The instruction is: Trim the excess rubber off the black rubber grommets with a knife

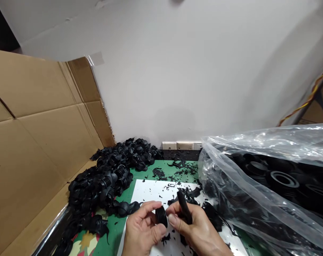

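My left hand pinches a small black ribbed rubber part between thumb and fingers, low in the middle of the view. My right hand touches the same part with its thumb and grips a black tool handle that sticks up and away from me. Both hands hover over a white sheet strewn with black rubber trimmings.
A heap of black ribbed rubber parts lies to the left against a cardboard panel. A clear plastic bag holding more black parts fills the right. A green mat lies under the sheet, and a white wall stands behind.
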The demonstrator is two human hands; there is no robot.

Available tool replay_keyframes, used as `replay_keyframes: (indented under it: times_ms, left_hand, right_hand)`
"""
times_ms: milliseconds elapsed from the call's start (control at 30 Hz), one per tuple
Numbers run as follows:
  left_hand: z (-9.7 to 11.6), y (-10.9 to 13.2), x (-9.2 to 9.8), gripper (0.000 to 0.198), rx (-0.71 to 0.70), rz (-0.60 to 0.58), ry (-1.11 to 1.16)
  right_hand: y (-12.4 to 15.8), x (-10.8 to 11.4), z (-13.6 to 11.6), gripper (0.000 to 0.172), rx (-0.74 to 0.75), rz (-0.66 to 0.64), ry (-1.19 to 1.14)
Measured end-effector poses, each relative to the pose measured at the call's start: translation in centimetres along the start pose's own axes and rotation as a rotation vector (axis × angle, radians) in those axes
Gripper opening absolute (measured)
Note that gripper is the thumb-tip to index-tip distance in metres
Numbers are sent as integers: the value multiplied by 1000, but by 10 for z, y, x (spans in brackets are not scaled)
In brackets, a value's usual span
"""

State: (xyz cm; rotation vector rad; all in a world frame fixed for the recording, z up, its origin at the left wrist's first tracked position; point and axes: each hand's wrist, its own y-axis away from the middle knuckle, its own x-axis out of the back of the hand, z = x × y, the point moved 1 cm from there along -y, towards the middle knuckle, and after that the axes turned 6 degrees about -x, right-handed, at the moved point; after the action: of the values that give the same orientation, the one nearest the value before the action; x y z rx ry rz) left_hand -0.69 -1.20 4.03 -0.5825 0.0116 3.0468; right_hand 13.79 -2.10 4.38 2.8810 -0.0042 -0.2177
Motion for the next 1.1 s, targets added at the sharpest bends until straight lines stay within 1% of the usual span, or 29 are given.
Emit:
replay_keyframes:
  times_ms: [100, 233, 300, 367, 467, 700, 1000, 1100]
  left_hand:
    - [-3, 1, -2, 41, -68, 58, -73]
    - [-1, 3, -5, 39, -75, 57, -128]
    - [2, 4, -6, 34, -100, 64, -155]
    - [5, 5, -8, 28, -89, 88, -164]
    - [7, 5, -9, 27, -45, 120, -154]
    - [6, 3, -8, 26, -62, 160, -171]
    - [4, 2, -5, 24, -92, 189, -205]
    - [1, 1, 0, 26, -75, 165, -216]
  right_hand:
    - [-1, -3, 9, 30, -16, -44, -43]
    - [-7, -5, 21, 34, -82, -49, -75]
    - [-10, -4, 24, 35, -117, -41, -98]
    - [-11, -3, 26, 36, -161, -34, -123]
    - [-9, -1, 25, 37, -202, -48, -154]
    - [-4, -1, 16, 34, -218, -78, -207]
    - [-3, -3, 12, 32, -236, -67, -205]
    - [-3, -3, 11, 32, -221, -71, -210]
